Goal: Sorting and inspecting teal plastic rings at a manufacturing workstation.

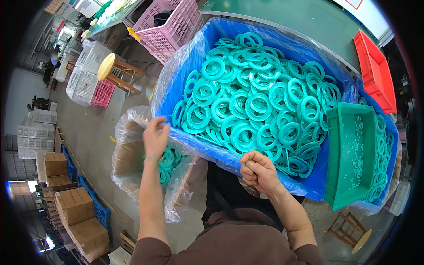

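Many flat teal plastic rings [258,106] lie heaped in a large blue bin [322,176] lined with clear film. At the bin's near left corner is my left hand [155,138], fingers loosely bent and a little apart, with nothing visible in them. Just below it stands a film-lined cardboard box [132,148] with more teal rings [167,164] inside, partly hidden by my forearm. My right hand [258,171] is closed above the bin's near rim, thumb against the curled fingers. Whatever it may hold is hidden.
A green tray [338,163] with small pale bits rests across the bin's right part. Behind it are a red tray [375,73] and a green-topped table [282,13]. A pink crate [170,31] stands far left; wooden stools [121,75] and cartons [75,205] are around.
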The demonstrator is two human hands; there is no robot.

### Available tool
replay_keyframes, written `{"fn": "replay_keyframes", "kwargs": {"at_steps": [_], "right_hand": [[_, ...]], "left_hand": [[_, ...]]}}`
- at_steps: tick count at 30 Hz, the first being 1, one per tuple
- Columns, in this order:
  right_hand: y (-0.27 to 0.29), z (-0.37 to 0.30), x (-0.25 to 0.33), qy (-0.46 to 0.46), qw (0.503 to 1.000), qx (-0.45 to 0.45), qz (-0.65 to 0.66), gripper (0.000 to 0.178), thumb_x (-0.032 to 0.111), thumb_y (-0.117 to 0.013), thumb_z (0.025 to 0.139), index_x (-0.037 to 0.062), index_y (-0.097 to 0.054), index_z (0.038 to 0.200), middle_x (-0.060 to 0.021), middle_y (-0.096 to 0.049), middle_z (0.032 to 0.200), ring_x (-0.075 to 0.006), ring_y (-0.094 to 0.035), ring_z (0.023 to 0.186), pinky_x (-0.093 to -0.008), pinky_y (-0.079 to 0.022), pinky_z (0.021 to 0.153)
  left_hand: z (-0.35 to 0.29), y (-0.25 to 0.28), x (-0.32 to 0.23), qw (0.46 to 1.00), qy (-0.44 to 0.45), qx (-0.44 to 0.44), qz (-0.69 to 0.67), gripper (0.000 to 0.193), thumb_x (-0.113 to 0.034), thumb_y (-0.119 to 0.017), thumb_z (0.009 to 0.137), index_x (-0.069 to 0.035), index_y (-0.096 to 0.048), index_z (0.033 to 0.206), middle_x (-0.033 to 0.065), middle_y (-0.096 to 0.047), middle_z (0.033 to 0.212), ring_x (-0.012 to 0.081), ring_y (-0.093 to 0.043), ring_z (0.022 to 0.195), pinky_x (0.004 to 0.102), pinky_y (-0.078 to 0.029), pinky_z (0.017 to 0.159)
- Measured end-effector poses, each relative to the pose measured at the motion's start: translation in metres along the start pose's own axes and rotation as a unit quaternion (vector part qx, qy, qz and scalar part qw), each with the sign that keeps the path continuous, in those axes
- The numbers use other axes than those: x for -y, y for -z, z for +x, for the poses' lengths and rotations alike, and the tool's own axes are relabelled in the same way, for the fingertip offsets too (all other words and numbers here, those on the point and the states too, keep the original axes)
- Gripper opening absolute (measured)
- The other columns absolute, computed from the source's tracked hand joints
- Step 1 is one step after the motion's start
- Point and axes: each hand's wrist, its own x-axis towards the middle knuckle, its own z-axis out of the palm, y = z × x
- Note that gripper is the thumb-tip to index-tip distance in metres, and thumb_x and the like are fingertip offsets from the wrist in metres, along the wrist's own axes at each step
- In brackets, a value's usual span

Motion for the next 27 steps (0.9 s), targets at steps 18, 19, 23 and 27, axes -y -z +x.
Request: {"fn": "replay_keyframes", "kwargs": {"at_steps": [18, 19, 23, 27], "right_hand": [[0.029, -0.003, 0.018, -0.013, 0.998, -0.057, -0.035, 0.016, 0.014, -0.044, 0.092, 0.0025, -0.052, 0.099, 0.0048, -0.034, 0.060, -0.0037, -0.026, 0.049, -0.0188, -0.020, 0.042], [0.028, -0.002, 0.017, -0.011, 0.998, -0.057, -0.033, 0.016, 0.014, -0.044, 0.092, 0.0025, -0.052, 0.099, 0.0048, -0.034, 0.060, -0.0037, -0.026, 0.049, -0.0188, -0.020, 0.042], [0.029, -0.001, 0.017, -0.012, 0.996, -0.069, -0.046, 0.015, 0.013, -0.045, 0.091, 0.0028, -0.053, 0.098, 0.0052, -0.035, 0.060, -0.0035, -0.026, 0.049, -0.0190, -0.020, 0.041], [0.034, 0.002, 0.021, 0.005, 0.992, -0.099, -0.072, 0.014, 0.012, -0.046, 0.090, 0.0029, -0.054, 0.097, 0.0042, -0.037, 0.060, -0.0034, -0.028, 0.048, -0.0190, -0.021, 0.041]], "left_hand": [[0.113, -0.178, 0.033, 0.954, 0.235, -0.057, 0.179, 0.059, -0.012, -0.070, 0.059, 0.000, -0.048, 0.112, 0.0249, -0.057, 0.098, 0.0357, -0.057, 0.096, 0.0388, -0.047, 0.081], [0.113, -0.177, 0.040, 0.954, 0.233, -0.057, 0.181, 0.059, -0.012, -0.070, 0.059, 0.000, -0.048, 0.112, 0.0249, -0.057, 0.098, 0.0357, -0.057, 0.096, 0.0388, -0.047, 0.081], [0.110, -0.158, 0.033, 0.975, 0.216, 0.029, 0.053, 0.030, -0.011, -0.071, 0.061, 0.000, -0.065, 0.088, 0.0143, -0.065, 0.080, 0.0253, -0.062, 0.071, 0.0345, -0.048, 0.067], [0.097, -0.120, -0.009, 0.938, 0.261, 0.157, -0.165, 0.017, -0.020, -0.062, 0.081, -0.006, -0.064, 0.091, -0.0017, -0.060, 0.074, 0.0069, -0.052, 0.061, 0.0256, -0.041, 0.053]]}}
